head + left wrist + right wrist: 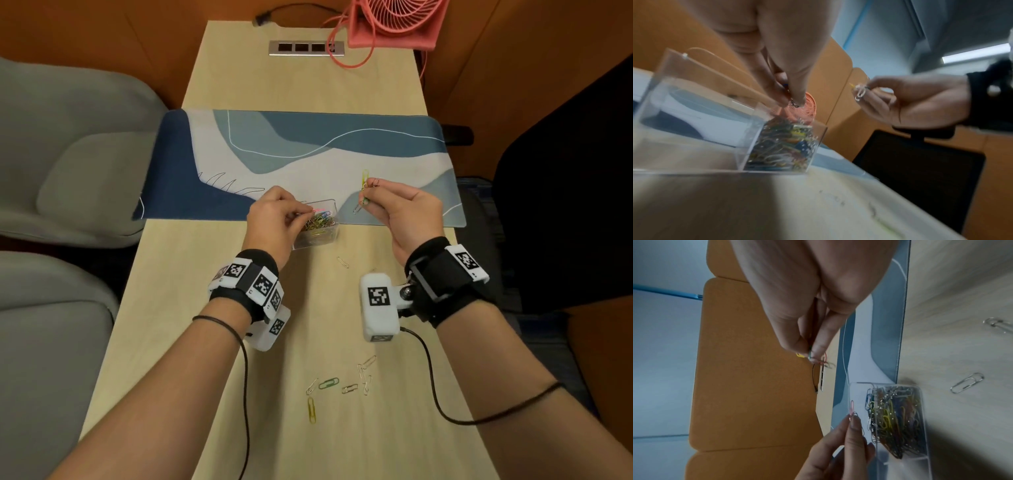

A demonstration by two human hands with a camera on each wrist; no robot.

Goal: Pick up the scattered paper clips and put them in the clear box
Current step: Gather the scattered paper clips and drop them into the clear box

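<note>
The clear box (329,238) stands at the blue mat's near edge, holding a heap of coloured paper clips (318,221). My left hand (301,215) hovers over the box and pinches a pink clip (852,408) between thumb and finger. To the right, above the mat, my right hand (367,193) pinches a small bunch of clips (365,178), one of them yellow. Loose clips lie on the table: a silver one (343,262) just behind my wrists, and several near me, among them a green clip (329,383) and a yellow clip (311,409). Another silver clip (357,208) shows below my right fingers.
A blue and white desk mat (308,150) crosses the narrow wooden table (274,82). A pink fan (394,24) and a socket strip (306,48) sit at the far end. Grey seats (68,154) stand left, a dark chair (565,188) right. Wrist camera cables trail over the table.
</note>
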